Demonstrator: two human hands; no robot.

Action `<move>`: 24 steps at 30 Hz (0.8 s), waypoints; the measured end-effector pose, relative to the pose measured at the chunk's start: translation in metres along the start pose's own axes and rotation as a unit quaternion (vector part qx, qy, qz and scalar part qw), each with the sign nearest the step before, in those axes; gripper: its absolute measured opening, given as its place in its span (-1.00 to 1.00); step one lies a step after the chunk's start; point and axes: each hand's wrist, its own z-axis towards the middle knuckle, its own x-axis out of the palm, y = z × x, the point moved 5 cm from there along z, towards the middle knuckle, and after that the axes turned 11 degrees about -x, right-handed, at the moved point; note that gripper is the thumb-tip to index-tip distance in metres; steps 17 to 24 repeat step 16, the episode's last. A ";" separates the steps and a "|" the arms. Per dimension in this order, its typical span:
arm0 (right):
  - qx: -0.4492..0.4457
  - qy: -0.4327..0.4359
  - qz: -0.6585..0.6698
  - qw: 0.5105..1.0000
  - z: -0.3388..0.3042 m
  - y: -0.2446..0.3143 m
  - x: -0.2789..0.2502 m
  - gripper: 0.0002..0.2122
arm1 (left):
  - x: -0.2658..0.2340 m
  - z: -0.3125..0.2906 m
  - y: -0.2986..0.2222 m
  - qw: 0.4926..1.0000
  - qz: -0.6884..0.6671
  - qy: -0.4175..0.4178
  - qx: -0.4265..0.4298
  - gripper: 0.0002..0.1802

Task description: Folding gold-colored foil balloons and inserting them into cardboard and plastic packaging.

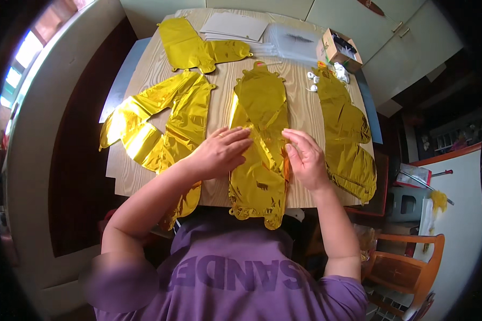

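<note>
A flat, uninflated gold foil balloon (pixel 258 182) lies in front of me, its lower end reaching past the table's near edge. Creases cross its middle. My left hand (pixel 222 152) rests over its left side, fingers stretched out and flat. At its right edge is my right hand (pixel 305 158), with the fingertips by the foil and the thumb apart from them. On the left lies another gold foil balloon (pixel 185 120) with an angular outline and a gap in it. A gold balloon with rounded lobes (pixel 348 128) is on the right.
At the far left of the wooden table (pixel 219 184) lies one more gold foil balloon (pixel 185 45). White sheets (pixel 235 24) and clear plastic bags (pixel 292 43) sit at the back. A cardboard box (pixel 334 51) stands beside small white items (pixel 340 72). A wooden chair (pixel 399 267) is at lower right.
</note>
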 end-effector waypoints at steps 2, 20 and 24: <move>-0.063 0.037 -0.043 0.996 0.003 0.015 0.007 -0.76 | 0.009 0.001 -0.004 0.999 -0.022 0.003 0.043 -0.47; -0.089 0.160 -0.140 0.973 -0.031 0.047 0.046 -0.67 | 0.003 0.018 0.009 0.999 -0.008 -0.010 -0.043 -0.28; -0.089 0.160 -0.140 0.973 -0.031 0.047 0.046 -0.67 | 0.003 0.018 0.009 0.999 -0.008 -0.010 -0.043 -0.28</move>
